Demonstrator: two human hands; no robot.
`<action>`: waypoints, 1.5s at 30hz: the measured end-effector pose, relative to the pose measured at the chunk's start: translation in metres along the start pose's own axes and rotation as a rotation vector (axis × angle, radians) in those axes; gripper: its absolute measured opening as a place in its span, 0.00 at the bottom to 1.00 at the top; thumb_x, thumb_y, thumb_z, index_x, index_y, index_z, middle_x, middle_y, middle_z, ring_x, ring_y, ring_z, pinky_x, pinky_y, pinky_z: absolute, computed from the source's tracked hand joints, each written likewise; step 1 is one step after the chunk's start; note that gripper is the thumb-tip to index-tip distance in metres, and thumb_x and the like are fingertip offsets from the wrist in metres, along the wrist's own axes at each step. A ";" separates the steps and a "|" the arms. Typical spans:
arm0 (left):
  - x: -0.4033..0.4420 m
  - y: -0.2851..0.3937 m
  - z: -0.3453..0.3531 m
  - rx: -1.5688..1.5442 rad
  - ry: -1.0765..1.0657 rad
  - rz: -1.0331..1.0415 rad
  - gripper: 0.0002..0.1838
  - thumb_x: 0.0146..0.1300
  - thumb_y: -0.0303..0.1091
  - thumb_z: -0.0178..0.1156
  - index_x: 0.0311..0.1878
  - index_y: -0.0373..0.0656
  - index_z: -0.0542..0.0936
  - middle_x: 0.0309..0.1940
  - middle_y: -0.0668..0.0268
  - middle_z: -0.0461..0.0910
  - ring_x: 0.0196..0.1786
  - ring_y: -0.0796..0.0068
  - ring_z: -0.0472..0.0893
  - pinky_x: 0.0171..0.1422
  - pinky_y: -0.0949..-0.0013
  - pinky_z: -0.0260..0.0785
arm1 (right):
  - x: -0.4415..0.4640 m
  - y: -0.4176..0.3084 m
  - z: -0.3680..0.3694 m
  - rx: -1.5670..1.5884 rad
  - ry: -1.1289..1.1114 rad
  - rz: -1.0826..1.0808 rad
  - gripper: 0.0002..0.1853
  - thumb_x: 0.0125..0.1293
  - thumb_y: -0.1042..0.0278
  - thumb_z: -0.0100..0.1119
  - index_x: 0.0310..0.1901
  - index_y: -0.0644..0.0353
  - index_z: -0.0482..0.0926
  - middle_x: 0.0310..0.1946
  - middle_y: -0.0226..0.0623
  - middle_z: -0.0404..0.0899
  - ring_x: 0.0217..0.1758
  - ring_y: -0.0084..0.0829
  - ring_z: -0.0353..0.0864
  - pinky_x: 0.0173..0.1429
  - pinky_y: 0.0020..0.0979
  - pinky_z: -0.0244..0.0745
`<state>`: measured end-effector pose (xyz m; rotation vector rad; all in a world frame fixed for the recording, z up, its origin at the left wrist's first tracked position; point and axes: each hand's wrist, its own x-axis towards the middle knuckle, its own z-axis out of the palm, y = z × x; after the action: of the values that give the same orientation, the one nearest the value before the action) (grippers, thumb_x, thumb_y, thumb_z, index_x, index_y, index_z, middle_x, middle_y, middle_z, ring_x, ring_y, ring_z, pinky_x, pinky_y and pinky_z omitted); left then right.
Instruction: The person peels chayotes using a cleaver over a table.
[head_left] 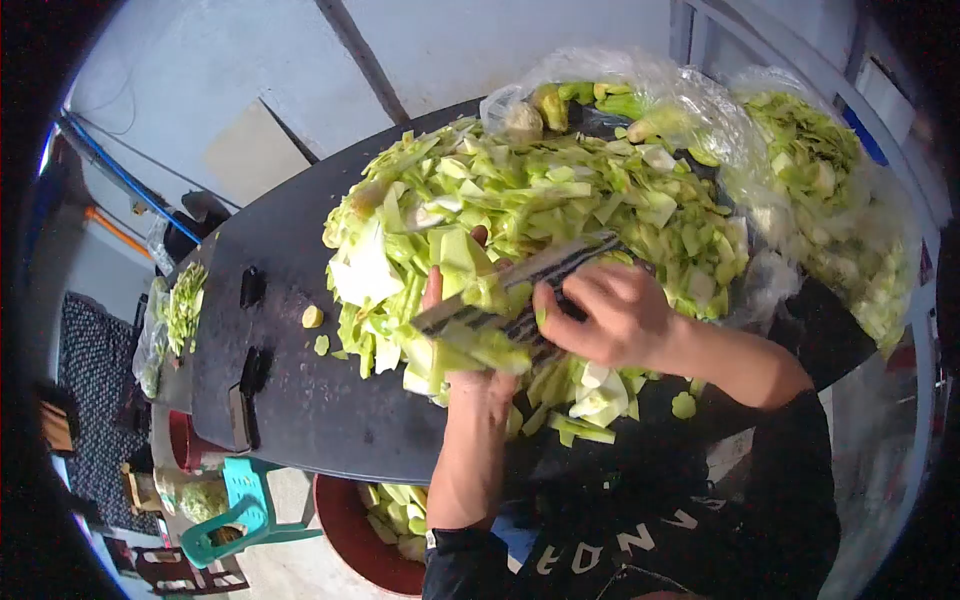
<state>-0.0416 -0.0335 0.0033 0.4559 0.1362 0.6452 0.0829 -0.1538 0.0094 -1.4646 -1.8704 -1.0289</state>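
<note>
My right hand is closed around a broad knife with dark and light stripes along it. The knife lies slantwise over my left hand, which is palm up beneath pale green vegetable pieces. Two of its fingertips show past the pieces, while most of the palm is hidden. Around and behind both hands spreads a large heap of cut pale green vegetable. Some slices lie at its front edge, close under my wrists.
The heap lies on a dark table. Clear plastic bags with greens stand at the back and right. Dark objects lie on the left. Below are a red tub of cut pieces and a teal stool.
</note>
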 end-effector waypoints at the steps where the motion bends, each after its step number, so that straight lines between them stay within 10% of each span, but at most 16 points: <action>1: -0.007 -0.003 0.025 0.033 0.122 0.016 0.28 0.70 0.55 0.47 0.62 0.43 0.72 0.46 0.59 0.80 0.46 0.65 0.80 0.47 0.63 0.75 | -0.002 0.004 0.000 0.036 -0.091 0.083 0.09 0.56 0.69 0.57 0.39 0.52 0.77 0.21 0.28 0.67 0.23 0.26 0.77 0.22 0.29 0.74; 5: 0.007 0.002 -0.016 -0.048 -0.139 -0.069 0.29 0.68 0.57 0.48 0.60 0.43 0.74 0.48 0.63 0.80 0.44 0.69 0.80 0.39 0.69 0.71 | -0.011 0.021 0.008 0.000 -0.228 0.266 0.10 0.57 0.69 0.57 0.41 0.55 0.76 0.22 0.33 0.69 0.22 0.32 0.79 0.23 0.32 0.76; 11: -0.002 -0.006 0.022 0.066 0.243 0.060 0.30 0.68 0.58 0.48 0.61 0.44 0.73 0.44 0.64 0.80 0.39 0.70 0.79 0.35 0.69 0.69 | -0.005 0.014 0.000 0.037 -0.154 0.160 0.12 0.58 0.70 0.56 0.45 0.56 0.76 0.24 0.38 0.74 0.24 0.40 0.82 0.24 0.37 0.78; 14: 0.006 0.003 -0.008 -0.147 -0.254 -0.135 0.31 0.68 0.58 0.46 0.63 0.43 0.71 0.48 0.55 0.79 0.43 0.65 0.80 0.38 0.68 0.74 | -0.010 0.033 0.013 -0.053 -0.368 0.472 0.14 0.59 0.69 0.56 0.48 0.56 0.78 0.28 0.43 0.79 0.28 0.42 0.85 0.27 0.39 0.79; 27: 0.010 0.006 -0.025 -0.019 0.044 -0.038 0.28 0.68 0.53 0.48 0.60 0.41 0.75 0.49 0.61 0.82 0.49 0.62 0.81 0.54 0.57 0.74 | 0.000 -0.006 0.002 -0.088 0.032 -0.122 0.09 0.49 0.67 0.59 0.35 0.53 0.78 0.20 0.23 0.62 0.22 0.20 0.70 0.21 0.18 0.65; 31: 0.012 0.003 -0.026 -0.038 -0.135 -0.084 0.27 0.68 0.53 0.48 0.58 0.40 0.76 0.46 0.59 0.81 0.48 0.61 0.81 0.55 0.58 0.75 | 0.001 -0.010 0.000 -0.102 0.017 -0.144 0.09 0.50 0.67 0.59 0.35 0.54 0.77 0.20 0.24 0.62 0.21 0.20 0.70 0.22 0.19 0.65; 35: 0.009 0.001 -0.008 -0.025 0.266 0.083 0.26 0.68 0.50 0.50 0.61 0.41 0.74 0.51 0.60 0.80 0.54 0.62 0.79 0.61 0.59 0.71 | -0.009 0.014 0.014 -0.056 -0.158 0.113 0.10 0.52 0.69 0.59 0.38 0.56 0.77 0.21 0.28 0.67 0.23 0.25 0.76 0.24 0.26 0.74; 45: 0.002 0.001 0.001 0.005 0.053 0.001 0.29 0.66 0.53 0.49 0.62 0.42 0.73 0.53 0.56 0.79 0.54 0.59 0.78 0.57 0.55 0.71 | -0.006 0.015 0.009 -0.035 -0.173 0.110 0.11 0.54 0.69 0.57 0.41 0.53 0.76 0.22 0.30 0.70 0.25 0.28 0.80 0.23 0.29 0.76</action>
<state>-0.0399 -0.0320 0.0050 0.4445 0.1876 0.6587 0.0991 -0.1481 0.0031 -1.7046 -1.8740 -0.9124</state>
